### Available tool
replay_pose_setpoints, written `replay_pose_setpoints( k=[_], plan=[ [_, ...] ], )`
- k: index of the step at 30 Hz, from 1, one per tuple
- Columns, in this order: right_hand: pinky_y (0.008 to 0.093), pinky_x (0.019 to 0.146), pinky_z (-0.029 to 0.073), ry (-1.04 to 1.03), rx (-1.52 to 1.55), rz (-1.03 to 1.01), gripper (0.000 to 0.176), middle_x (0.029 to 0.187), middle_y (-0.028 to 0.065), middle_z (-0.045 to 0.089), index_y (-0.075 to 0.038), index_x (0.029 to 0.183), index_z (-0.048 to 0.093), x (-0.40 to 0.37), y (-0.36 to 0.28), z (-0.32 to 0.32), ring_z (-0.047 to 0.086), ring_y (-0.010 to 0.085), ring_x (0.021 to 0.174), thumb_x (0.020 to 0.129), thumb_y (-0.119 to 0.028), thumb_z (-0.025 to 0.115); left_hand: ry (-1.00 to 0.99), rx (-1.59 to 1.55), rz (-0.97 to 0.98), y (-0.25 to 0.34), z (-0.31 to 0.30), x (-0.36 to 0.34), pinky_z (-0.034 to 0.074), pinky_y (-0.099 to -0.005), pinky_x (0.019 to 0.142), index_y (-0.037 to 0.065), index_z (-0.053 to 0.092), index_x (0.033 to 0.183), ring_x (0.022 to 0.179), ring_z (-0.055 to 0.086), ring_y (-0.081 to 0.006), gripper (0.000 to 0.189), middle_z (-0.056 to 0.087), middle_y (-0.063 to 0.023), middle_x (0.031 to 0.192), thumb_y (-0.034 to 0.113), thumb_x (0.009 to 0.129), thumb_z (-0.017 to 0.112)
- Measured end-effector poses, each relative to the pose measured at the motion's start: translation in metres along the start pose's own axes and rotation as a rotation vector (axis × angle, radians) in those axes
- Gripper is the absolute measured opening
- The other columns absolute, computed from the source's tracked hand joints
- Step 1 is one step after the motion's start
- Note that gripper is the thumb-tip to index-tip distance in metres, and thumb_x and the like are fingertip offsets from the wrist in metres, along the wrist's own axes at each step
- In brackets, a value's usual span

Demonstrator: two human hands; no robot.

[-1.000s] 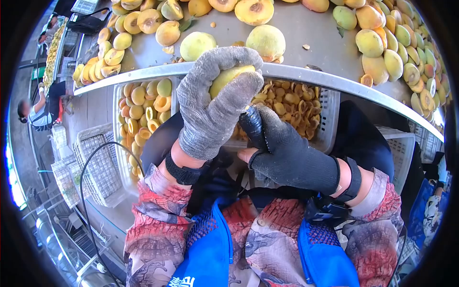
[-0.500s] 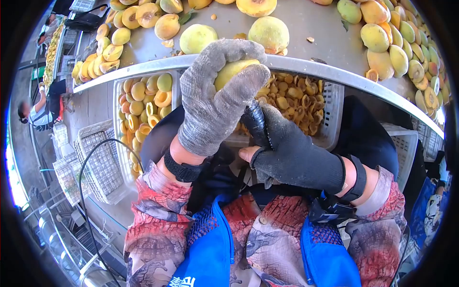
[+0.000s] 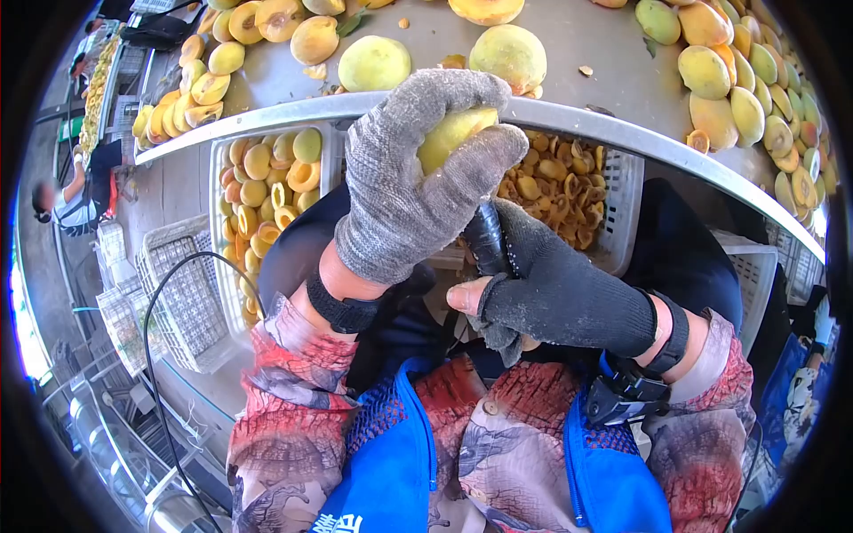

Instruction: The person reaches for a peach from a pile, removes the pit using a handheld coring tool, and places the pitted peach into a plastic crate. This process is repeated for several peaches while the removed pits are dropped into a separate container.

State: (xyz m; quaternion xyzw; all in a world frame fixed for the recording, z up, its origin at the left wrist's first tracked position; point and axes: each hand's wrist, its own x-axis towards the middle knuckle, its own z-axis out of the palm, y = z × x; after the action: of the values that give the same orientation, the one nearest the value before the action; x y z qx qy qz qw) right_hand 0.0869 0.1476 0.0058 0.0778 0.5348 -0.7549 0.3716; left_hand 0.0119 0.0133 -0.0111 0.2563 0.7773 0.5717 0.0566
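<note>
**Gloved hands holding a peach and a tool at the table rim.**

The left hand (image 3: 418, 169), in a grey knit glove, is clenched around a yellow peach (image 3: 455, 131), which sits just in front of the metal table rim (image 3: 267, 123) and level with it. The right hand (image 3: 555, 293), in a dark glove, grips a black-handled tool (image 3: 487, 238) just below the rim. The tool's upper end runs up under the left hand's fingers, and its tip is hidden. Beneath the rim stand two white crates. One crate (image 3: 622, 195), directly behind the hands, holds pits (image 3: 555, 191); the other crate (image 3: 216, 200), further left along the rim, holds halved peaches (image 3: 267, 173). Beyond the rim, two whole peaches (image 3: 373, 62) lie close to the edge.
</note>
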Motion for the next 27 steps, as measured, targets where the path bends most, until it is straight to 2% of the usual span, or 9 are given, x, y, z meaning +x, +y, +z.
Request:
replay_pose_setpoints(
  k=[2, 8, 11, 13, 16, 22, 23, 25, 27],
  plan=[
    [0.0242, 0.043, 0.045, -0.048, 0.100, 0.075, 0.057, 0.076, 0.0059, 0.055, -0.002, 0.128, 0.030, 0.000, -0.002, 0.000, 0.055, 0.0101, 0.050, 0.080, -0.003, 0.061, 0.032, 0.009, 0.081, -0.001, 0.000, 0.000, 0.051, -0.0273, 0.070, -0.001, 0.059, 0.098, 0.082, 0.061, -0.0143, 0.025, 0.063, -0.0111, 0.092, 0.017, 0.082, 0.061],
    [0.0242, 0.044, 0.045, 0.100, -0.211, -0.055, 0.057, 0.076, 0.0051, 0.055, -0.001, 0.127, 0.030, 0.001, 0.017, 0.003, 0.054, 0.0095, 0.050, 0.080, -0.003, 0.061, -0.087, -0.092, -0.052, 0.001, -0.007, 0.002, 0.051, -0.0273, 0.072, -0.001, 0.059, 0.097, 0.080, 0.060, -0.0141, 0.026, 0.063, -0.0095, 0.089, 0.020, 0.080, 0.062],
    [0.0243, 0.045, 0.045, 0.102, -0.191, -0.013, 0.055, 0.077, 0.0049, 0.055, 0.000, 0.126, 0.032, -0.003, 0.009, 0.003, 0.054, 0.0090, 0.051, 0.079, -0.003, 0.062, -0.183, -0.190, -0.031, 0.000, -0.011, 0.007, 0.050, -0.0274, 0.072, 0.000, 0.060, 0.095, 0.080, 0.060, -0.0138, 0.027, 0.063, -0.0081, 0.087, 0.021, 0.078, 0.064],
    [0.0243, 0.044, 0.044, -0.015, -0.074, 0.141, 0.056, 0.076, 0.0050, 0.055, 0.000, 0.125, 0.032, -0.008, -0.005, 0.001, 0.054, 0.0098, 0.051, 0.078, -0.004, 0.063, -0.345, -0.264, -0.184, 0.005, -0.015, 0.010, 0.050, -0.0273, 0.071, 0.001, 0.062, 0.093, 0.081, 0.060, -0.0141, 0.028, 0.063, -0.0074, 0.086, 0.023, 0.075, 0.065],
    [0.0238, 0.044, 0.044, -0.060, 0.002, 0.187, 0.056, 0.073, 0.0045, 0.055, -0.001, 0.124, 0.032, -0.011, -0.006, 0.002, 0.054, 0.0097, 0.050, 0.079, -0.006, 0.064, -0.444, -0.221, -0.193, 0.005, -0.017, 0.011, 0.049, -0.0275, 0.072, 0.002, 0.063, 0.091, 0.080, 0.059, -0.0149, 0.029, 0.063, -0.0075, 0.087, 0.024, 0.073, 0.067],
    [0.0228, 0.042, 0.042, -0.149, 0.140, 0.285, 0.055, 0.068, 0.0034, 0.055, -0.002, 0.122, 0.032, -0.021, -0.007, -0.008, 0.053, 0.0096, 0.048, 0.079, -0.008, 0.065, -0.486, -0.524, -0.367, 0.010, -0.014, 0.007, 0.049, -0.0289, 0.074, 0.002, 0.064, 0.090, 0.081, 0.060, -0.0154, 0.027, 0.064, -0.0069, 0.086, 0.020, 0.071, 0.068],
    [0.0226, 0.042, 0.042, -0.174, 0.157, 0.296, 0.053, 0.068, 0.0033, 0.055, -0.002, 0.120, 0.033, -0.022, -0.008, -0.009, 0.053, 0.0095, 0.048, 0.079, -0.008, 0.066, -0.485, -0.527, -0.367, 0.008, -0.013, 0.007, 0.049, -0.0289, 0.074, 0.002, 0.064, 0.090, 0.081, 0.060, -0.0154, 0.027, 0.064, -0.0069, 0.086, 0.020, 0.071, 0.068],
    [0.0224, 0.042, 0.042, -0.209, 0.170, 0.301, 0.049, 0.067, 0.0032, 0.054, -0.002, 0.116, 0.035, -0.023, -0.008, -0.007, 0.053, 0.0093, 0.049, 0.079, -0.009, 0.066, -0.508, -0.374, -0.141, 0.004, -0.011, 0.007, 0.049, -0.0295, 0.075, 0.001, 0.064, 0.091, 0.081, 0.060, -0.0162, 0.027, 0.064, -0.0073, 0.086, 0.017, 0.070, 0.070],
    [0.0221, 0.042, 0.042, -0.215, 0.166, 0.303, 0.046, 0.067, 0.0030, 0.054, -0.001, 0.112, 0.038, -0.022, -0.008, -0.004, 0.053, 0.0091, 0.049, 0.078, -0.009, 0.067, -0.516, -0.375, -0.126, 0.002, -0.010, 0.006, 0.048, -0.0296, 0.075, 0.001, 0.064, 0.091, 0.081, 0.060, -0.0166, 0.027, 0.064, -0.0075, 0.086, 0.017, 0.070, 0.070]
  ],
)
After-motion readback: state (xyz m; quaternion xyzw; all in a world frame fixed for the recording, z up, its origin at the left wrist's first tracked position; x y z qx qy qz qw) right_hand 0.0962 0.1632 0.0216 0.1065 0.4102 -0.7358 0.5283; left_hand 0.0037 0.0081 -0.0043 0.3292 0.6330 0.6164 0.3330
